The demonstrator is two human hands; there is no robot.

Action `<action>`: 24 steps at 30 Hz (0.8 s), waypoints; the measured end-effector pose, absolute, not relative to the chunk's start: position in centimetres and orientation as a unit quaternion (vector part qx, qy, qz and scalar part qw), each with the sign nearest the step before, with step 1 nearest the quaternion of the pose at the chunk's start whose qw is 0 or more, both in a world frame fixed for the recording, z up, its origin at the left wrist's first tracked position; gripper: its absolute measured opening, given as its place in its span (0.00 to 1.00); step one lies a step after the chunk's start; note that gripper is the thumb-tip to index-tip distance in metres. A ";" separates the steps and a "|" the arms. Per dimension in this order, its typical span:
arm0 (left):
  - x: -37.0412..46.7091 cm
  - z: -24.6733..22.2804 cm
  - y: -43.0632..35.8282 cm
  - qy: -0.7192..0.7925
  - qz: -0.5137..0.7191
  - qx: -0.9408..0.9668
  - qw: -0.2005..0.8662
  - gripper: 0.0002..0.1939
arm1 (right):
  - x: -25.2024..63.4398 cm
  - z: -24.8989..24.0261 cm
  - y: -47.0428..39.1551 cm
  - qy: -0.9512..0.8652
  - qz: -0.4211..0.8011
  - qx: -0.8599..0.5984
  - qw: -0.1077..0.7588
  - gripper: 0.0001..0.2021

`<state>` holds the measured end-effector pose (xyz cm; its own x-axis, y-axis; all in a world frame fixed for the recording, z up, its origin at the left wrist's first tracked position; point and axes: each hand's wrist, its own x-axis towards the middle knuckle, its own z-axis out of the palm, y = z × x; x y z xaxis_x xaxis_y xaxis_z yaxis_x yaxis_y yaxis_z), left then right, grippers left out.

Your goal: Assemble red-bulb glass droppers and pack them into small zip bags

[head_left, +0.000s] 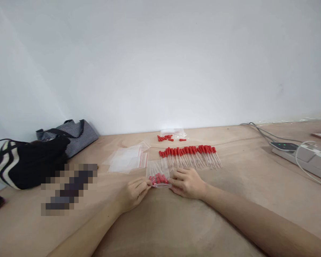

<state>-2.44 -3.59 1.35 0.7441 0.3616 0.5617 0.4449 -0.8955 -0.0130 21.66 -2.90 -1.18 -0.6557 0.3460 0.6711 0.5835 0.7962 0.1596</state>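
A clear zip bag (158, 167) lies on the table in front of me, with several red-bulbed droppers (159, 177) inside. Their red ends point toward me, close to the bag's mouth, which looks slightly parted. My left hand (135, 192) pinches the left corner of that mouth. At the right corner, my right hand (187, 184) grips the bag's edge between thumb and fingers. Just beyond the bag lies a row of droppers (189, 157), red bulbs away from me and clear stems toward me. Flat empty zip bags (127, 159) overlap to the left.
Loose red bulbs (166, 137) lie near the wall beside another clear bag (172, 132). A striped bag (80, 137) and black cloth (40, 160) sit at left, near a blurred-out item (69, 191). At right are a power strip (305, 162), cables and a small device (285, 146).
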 end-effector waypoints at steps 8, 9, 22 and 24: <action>-2.5 1.5 -3.5 -0.179 -0.333 -0.913 0.155 0.06 | 21.0 -1.3 -2.3 -0.879 -0.283 -0.185 0.336 0.11; -2.5 1.5 -3.4 -0.169 -0.329 -0.911 0.184 0.06 | 21.0 -1.3 -2.3 -0.879 -0.284 -0.180 0.339 0.11; -3.0 1.2 -3.3 -0.165 -0.322 -0.905 0.226 0.09 | 20.6 -1.2 -2.7 -0.860 -0.284 -0.195 0.376 0.06; -2.9 1.2 -3.3 -0.167 -0.323 -0.906 0.216 0.09 | 20.4 -1.2 -2.8 -0.865 -0.273 -0.187 0.377 0.07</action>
